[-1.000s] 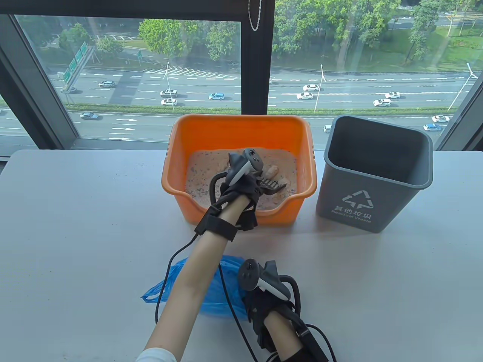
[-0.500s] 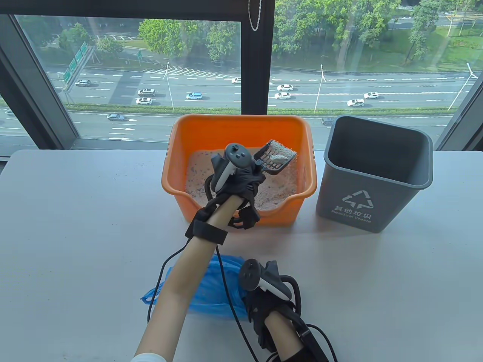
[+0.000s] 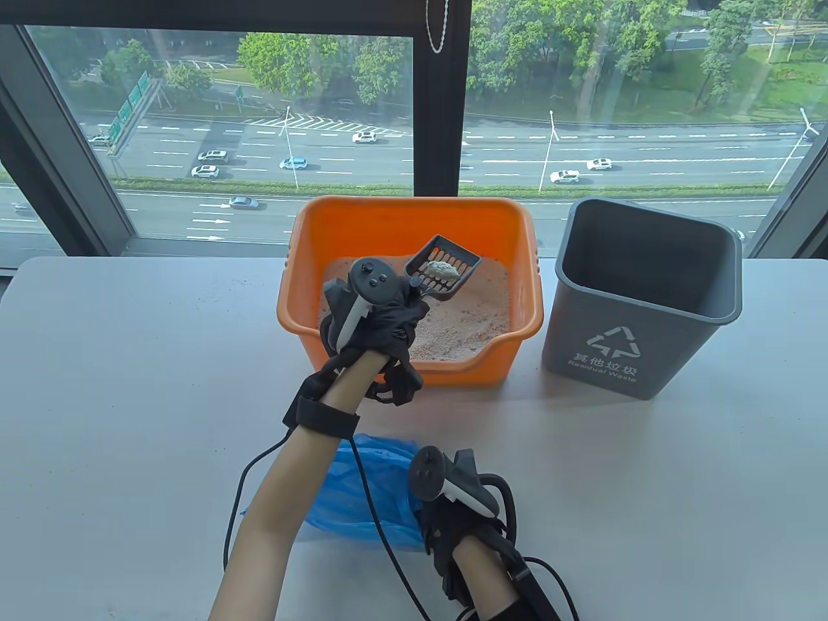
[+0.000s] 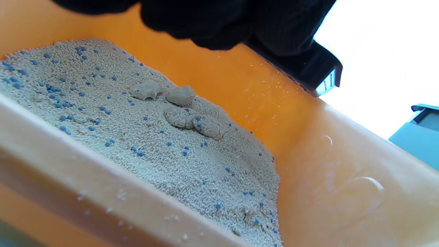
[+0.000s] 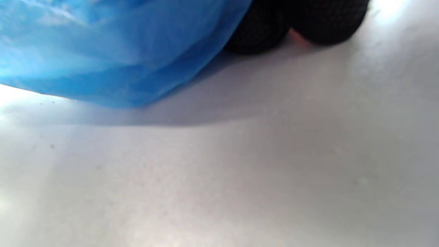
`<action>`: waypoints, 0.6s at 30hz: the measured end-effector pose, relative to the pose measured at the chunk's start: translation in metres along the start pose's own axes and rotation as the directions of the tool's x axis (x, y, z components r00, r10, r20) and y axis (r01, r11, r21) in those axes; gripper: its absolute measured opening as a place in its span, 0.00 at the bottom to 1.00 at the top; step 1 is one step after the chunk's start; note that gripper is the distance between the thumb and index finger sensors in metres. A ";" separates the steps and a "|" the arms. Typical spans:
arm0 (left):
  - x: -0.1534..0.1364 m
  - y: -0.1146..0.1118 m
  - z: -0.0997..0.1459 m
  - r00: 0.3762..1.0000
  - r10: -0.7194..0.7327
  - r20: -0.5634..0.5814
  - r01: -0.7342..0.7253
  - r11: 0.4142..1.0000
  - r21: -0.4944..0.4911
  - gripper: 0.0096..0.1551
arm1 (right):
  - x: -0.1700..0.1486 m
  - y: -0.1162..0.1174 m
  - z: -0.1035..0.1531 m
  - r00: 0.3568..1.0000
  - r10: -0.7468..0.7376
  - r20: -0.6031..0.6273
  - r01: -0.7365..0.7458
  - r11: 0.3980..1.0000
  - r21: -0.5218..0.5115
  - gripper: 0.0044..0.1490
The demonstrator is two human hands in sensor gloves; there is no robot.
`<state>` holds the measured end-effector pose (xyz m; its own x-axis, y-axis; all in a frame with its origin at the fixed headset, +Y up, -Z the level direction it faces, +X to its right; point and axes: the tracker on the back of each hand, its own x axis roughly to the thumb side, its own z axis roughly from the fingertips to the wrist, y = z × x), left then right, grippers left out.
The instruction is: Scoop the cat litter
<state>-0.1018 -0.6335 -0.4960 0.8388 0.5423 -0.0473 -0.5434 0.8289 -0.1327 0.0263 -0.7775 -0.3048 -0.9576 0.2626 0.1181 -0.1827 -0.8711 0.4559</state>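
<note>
An orange litter box (image 3: 414, 206) holds sandy litter (image 3: 466, 310) with blue specks. My left hand (image 3: 394, 310) grips the handle of a dark slotted scoop (image 3: 460, 284) and holds it above the litter, toward the back of the box. A pale clump (image 3: 443, 268) lies in the scoop. In the left wrist view the scoop (image 4: 319, 72) sticks out past my gloved fingers (image 4: 212, 20), and more clumps (image 4: 192, 116) sit on the litter (image 4: 137, 164). My right hand (image 3: 466, 517) rests on the table at the edge of a blue plastic bag (image 3: 362, 491).
A grey waste bin (image 3: 640, 304) stands open to the right of the box. The blue bag (image 5: 103, 51) lies on the grey table (image 5: 240, 171) beside my right fingers (image 5: 301, 20). A window runs behind the table.
My left hand lifted the scoop out of the litter with a clump in it, then drew back to the left. The loose litter has sifted out. My right hand stayed put.
</note>
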 end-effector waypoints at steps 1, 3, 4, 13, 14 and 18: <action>0.000 0.003 0.002 0.999 -0.045 -0.016 0.044 0.998 -0.043 0.35 | 0.000 0.000 0.000 1.000 0.001 0.000 -0.001 1.000 -0.001 0.43; 0.000 0.007 0.005 1.000 -0.011 0.001 0.011 1.000 0.022 0.35 | 0.000 0.000 0.000 1.000 0.001 -0.001 -0.001 1.000 -0.002 0.43; 0.001 0.008 0.007 1.000 -0.006 0.004 0.006 1.000 0.018 0.35 | 0.000 0.000 0.000 1.000 0.001 -0.002 -0.001 1.000 -0.002 0.43; -0.014 0.028 0.043 0.996 -0.013 0.084 0.017 0.999 -0.049 0.35 | 0.001 0.001 0.001 1.000 0.008 -0.005 -0.008 1.000 -0.009 0.43; -0.017 0.031 0.048 0.995 -0.008 0.095 0.014 0.998 -0.059 0.35 | 0.001 0.001 0.001 1.000 0.008 -0.006 -0.008 1.000 -0.009 0.43; -0.036 0.043 0.080 0.985 -0.007 0.171 0.025 0.995 -0.101 0.35 | 0.000 0.001 0.001 1.000 0.000 -0.006 0.000 1.000 -0.009 0.43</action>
<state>-0.1578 -0.6058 -0.4211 0.8246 0.5519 0.1239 -0.5164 0.8239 -0.2335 0.0263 -0.7783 -0.3035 -0.9589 0.2603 0.1125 -0.1849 -0.8747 0.4479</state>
